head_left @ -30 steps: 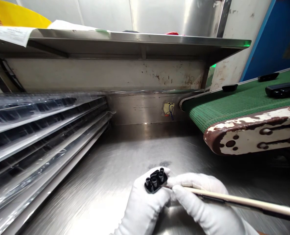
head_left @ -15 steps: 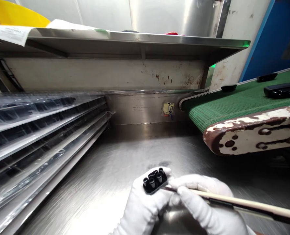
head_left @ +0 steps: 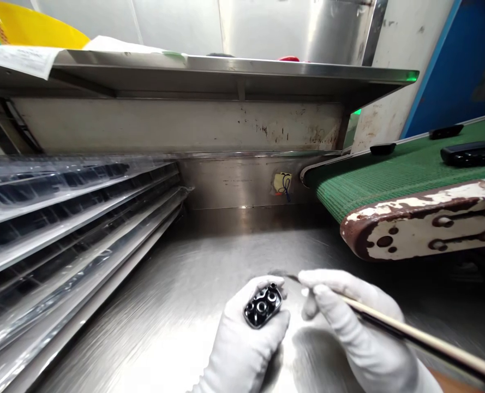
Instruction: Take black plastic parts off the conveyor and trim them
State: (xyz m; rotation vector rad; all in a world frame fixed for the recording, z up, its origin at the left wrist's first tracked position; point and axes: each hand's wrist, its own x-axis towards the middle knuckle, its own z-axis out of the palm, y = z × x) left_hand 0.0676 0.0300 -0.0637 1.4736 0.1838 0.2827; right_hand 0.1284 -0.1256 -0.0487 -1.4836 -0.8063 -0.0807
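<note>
— Stainless steel all round this bench, then?

— Yes. A brushed stainless steel workbench [head_left: 164,284] fills the lower view, and a stainless steel shelf [head_left: 226,64] crosses the back. A curved yellow bowl [head_left: 33,24] shows behind the shelf at the far left, and a white paper sheet [head_left: 21,60] hangs over its edge.

— What crowds the sides?

— On the left, a leaning stack of clear plastic trays [head_left: 74,218] with dark moulded pockets. On the right, the end of a green mesh conveyor belt [head_left: 389,180] sits in a chipped white-and-brown metal frame [head_left: 426,224], carrying a small black plastic part [head_left: 470,153]. Neither the stack nor the frame touches the hands.

— And the hands?

— Both wear white cotton gloves and sit close together, low in the view, over the bench. The left hand [head_left: 246,338] curls round a black plastic socket block [head_left: 262,305], its round openings facing up. The right hand [head_left: 360,327] pinches a long slim cream-and-black pick [head_left: 414,333].

— Is the pick on the block?

— Not that I can see. Its thin dark tip sits just beyond the block, above the left glove.
</note>
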